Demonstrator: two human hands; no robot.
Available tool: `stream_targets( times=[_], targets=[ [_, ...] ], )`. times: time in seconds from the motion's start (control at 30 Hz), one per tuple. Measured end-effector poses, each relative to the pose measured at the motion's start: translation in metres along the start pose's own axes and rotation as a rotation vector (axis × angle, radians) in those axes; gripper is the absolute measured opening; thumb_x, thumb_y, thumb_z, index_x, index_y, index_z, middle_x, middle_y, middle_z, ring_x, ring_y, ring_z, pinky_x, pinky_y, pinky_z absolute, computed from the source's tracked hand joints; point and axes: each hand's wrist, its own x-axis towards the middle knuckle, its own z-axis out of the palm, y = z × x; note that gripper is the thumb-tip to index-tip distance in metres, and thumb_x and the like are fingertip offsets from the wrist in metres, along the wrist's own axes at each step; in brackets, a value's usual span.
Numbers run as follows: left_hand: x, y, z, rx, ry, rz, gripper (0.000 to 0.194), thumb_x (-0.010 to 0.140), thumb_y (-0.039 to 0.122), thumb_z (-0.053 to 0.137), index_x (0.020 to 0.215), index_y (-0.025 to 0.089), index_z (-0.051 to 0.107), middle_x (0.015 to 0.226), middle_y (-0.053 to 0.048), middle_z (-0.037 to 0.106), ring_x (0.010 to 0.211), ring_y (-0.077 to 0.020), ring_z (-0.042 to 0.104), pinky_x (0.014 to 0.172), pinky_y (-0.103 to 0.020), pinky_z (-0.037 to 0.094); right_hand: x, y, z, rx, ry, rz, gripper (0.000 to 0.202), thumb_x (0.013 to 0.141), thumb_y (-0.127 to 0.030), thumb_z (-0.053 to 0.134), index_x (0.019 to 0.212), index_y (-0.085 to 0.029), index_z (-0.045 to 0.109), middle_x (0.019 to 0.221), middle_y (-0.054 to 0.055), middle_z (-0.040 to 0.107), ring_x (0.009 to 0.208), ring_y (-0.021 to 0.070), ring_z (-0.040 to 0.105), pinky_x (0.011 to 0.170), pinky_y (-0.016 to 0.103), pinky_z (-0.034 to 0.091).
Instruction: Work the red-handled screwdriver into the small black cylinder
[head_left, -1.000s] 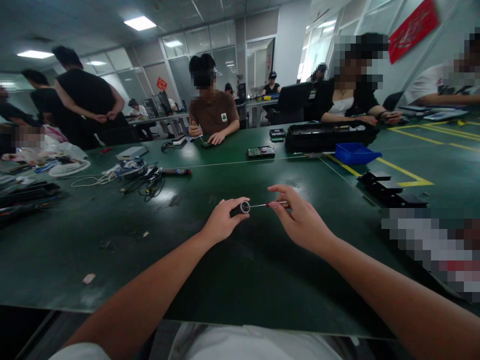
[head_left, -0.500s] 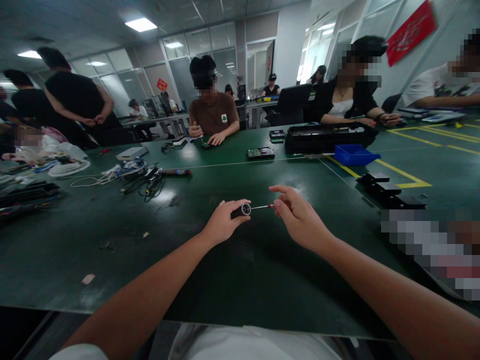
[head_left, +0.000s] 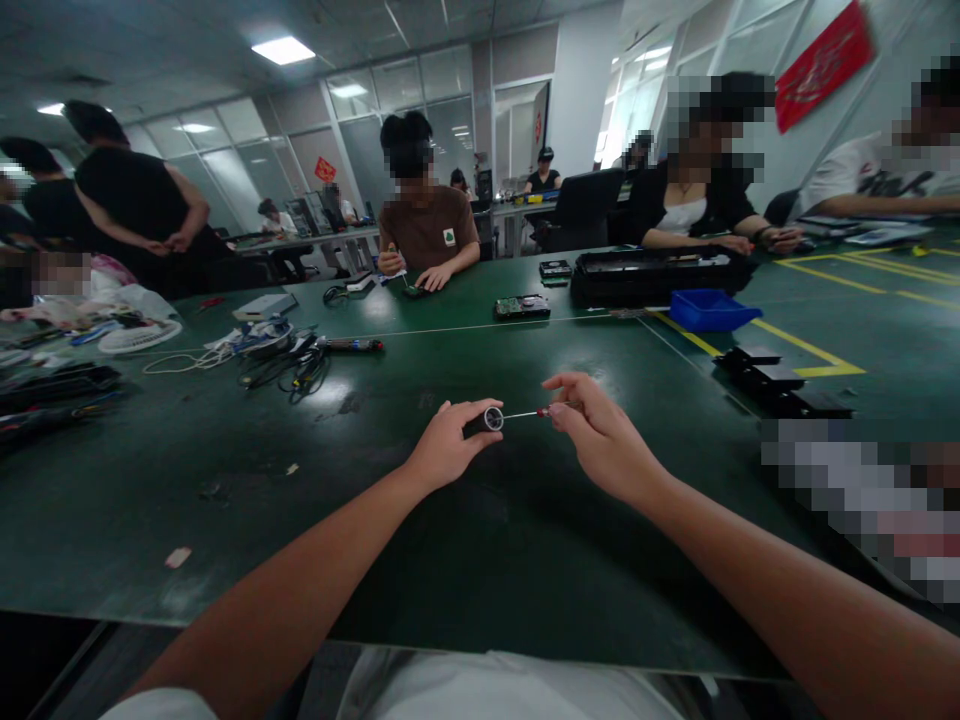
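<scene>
My left hand [head_left: 448, 445] is closed around a short dark cylinder [head_left: 493, 419] whose round, light-rimmed end faces right; its exact kind I cannot make out. In my right hand [head_left: 600, 430] is a screwdriver [head_left: 523, 414] with a thin metal shaft and a red part at the base of its handle. The shaft points left, and its tip meets the open end of the cylinder. My fingers hide most of the screwdriver's handle. Both hands are held above the green table [head_left: 450, 580].
Left of centre lie tangled cables [head_left: 296, 365]. Farther back are a circuit-board drive [head_left: 522, 307], a long black housing [head_left: 660, 272] and a blue tray [head_left: 709, 310]. Black brackets [head_left: 780, 382] sit at right. A co-worker [head_left: 427, 225] works across the table.
The fingers of my right hand have curled slightly around the screwdriver handle. My left hand and the cylinder have stayed almost in place.
</scene>
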Motion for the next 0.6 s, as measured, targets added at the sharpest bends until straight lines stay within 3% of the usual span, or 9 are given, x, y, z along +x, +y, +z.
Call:
stream_targets(
  times=[0.13,0.27,0.33,0.47,0.6],
  targets=[
    [0.000,-0.001,-0.001,-0.004,0.005,0.007,0.040,0.089,0.035,0.066,0.128,0.030,0.060,0.129,-0.004,0.064,0.121,-0.0268,0.055,0.114,-0.057,0.025,0.001,-0.002,-0.002,-0.023,-0.061,0.072,0.030,0.100,-0.041,0.037,0.110,-0.022,0.058,0.075,0.001,0.062,0.065,0.0181,0.059,0.058,0.031,0.043],
    [0.001,-0.003,-0.002,0.013,-0.015,0.000,0.040,0.089,0.035,0.065,0.128,0.029,0.059,0.128,-0.003,0.064,0.117,-0.0269,0.057,0.112,-0.056,0.029,-0.001,-0.006,-0.002,-0.036,-0.044,0.043,0.028,0.097,-0.033,0.046,0.120,-0.021,0.053,0.086,0.003,0.066,0.071,0.0185,0.060,0.062,0.031,0.045],
    [0.001,-0.004,-0.001,0.017,-0.020,-0.004,0.040,0.089,0.035,0.065,0.129,0.030,0.059,0.128,-0.003,0.064,0.117,-0.0269,0.057,0.112,-0.057,0.028,-0.001,-0.008,-0.001,-0.003,-0.034,0.038,0.025,0.094,-0.034,0.052,0.115,-0.020,0.056,0.086,0.004,0.066,0.073,0.0185,0.061,0.064,0.032,0.046],
    [0.000,-0.002,0.000,0.037,-0.031,-0.017,0.041,0.090,0.035,0.064,0.130,0.031,0.058,0.126,-0.003,0.064,0.117,-0.0268,0.057,0.114,-0.059,0.025,0.003,-0.005,0.002,0.174,-0.033,0.126,0.024,0.092,-0.040,0.057,0.100,-0.018,0.064,0.083,0.004,0.067,0.077,0.0190,0.063,0.072,0.035,0.050],
    [-0.001,0.003,-0.003,0.118,-0.040,0.057,0.042,0.091,0.034,0.063,0.132,0.033,0.055,0.124,-0.002,0.064,0.118,-0.0240,0.056,0.118,-0.059,0.014,0.009,0.008,0.008,0.566,0.110,0.316,0.029,0.091,-0.047,0.058,0.090,-0.018,0.063,0.075,0.004,0.065,0.069,0.0182,0.062,0.069,0.036,0.052]
  ],
)
